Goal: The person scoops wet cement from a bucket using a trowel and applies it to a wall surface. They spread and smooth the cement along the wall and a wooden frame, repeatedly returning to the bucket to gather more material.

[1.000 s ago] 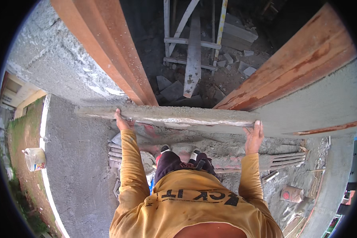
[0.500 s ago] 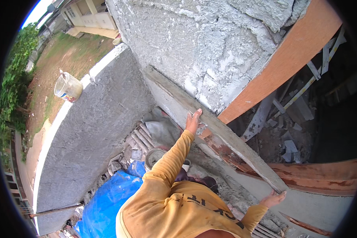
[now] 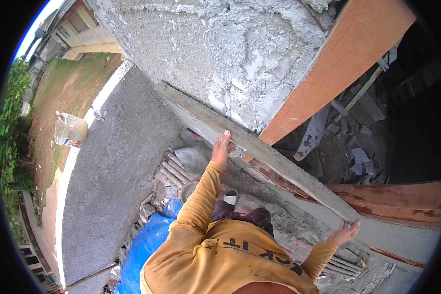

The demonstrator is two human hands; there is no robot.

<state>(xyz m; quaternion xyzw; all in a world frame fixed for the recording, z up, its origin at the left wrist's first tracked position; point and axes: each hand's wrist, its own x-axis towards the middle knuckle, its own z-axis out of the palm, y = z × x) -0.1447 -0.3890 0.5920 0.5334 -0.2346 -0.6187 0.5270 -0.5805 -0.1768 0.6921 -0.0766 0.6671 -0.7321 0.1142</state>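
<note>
A long, straight board (image 3: 284,164) coated in grey cement lies slantwise along the foot of the rough cement wall (image 3: 206,59). It runs past the wall's corner and across the opening beside it. My left hand (image 3: 222,148) grips the board's near edge left of its middle, thumb up over the top. At the far right end, my right hand (image 3: 344,233) is closed around the board's tip, with the fingers partly hidden. Wet-looking cement clings to the board's face near my left hand.
A reddish wooden frame (image 3: 328,73) edges the opening, with broken scraps (image 3: 360,157) inside. On the left, a low plastered wall (image 3: 112,161) carries a plastic bucket (image 3: 73,131). Blue tarp (image 3: 149,240), rubble and bundled sticks (image 3: 174,171) lie below near my feet.
My view has shifted, so the wall, bucket and frame sit further left in the picture. Both hands stay on the board; its right end now appears slightly higher.
</note>
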